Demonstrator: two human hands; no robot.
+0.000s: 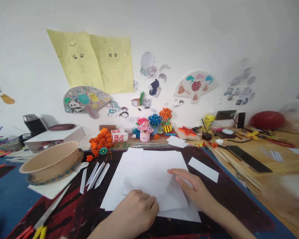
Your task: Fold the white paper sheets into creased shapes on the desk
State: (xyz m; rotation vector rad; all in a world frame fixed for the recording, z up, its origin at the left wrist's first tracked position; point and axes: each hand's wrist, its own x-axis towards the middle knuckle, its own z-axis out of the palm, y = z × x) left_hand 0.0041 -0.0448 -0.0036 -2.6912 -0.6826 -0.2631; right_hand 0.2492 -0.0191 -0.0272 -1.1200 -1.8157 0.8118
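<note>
Several white paper sheets [164, 159] lie stacked on the dark mat [239, 202]. My left hand [139, 210] rests on the near left part of the stack with its fingers curled under; what they hold, if anything, is hidden. On the right side of the paper, my right hand [189, 186] has its fingers stretched out and apart, with the fingertips over the sheets. A white paper strip [204, 169] lies beyond it to the right. Left of the stack are several narrow folded paper strips [96, 175].
Scissors [49, 210] lie at the near left, below a round tan bowl [52, 159]. Orange craft flowers [101, 141] and small flower pots [145, 136] stand at the back. A black phone-like slab [249, 159] and thin sticks [239, 169] lie right.
</note>
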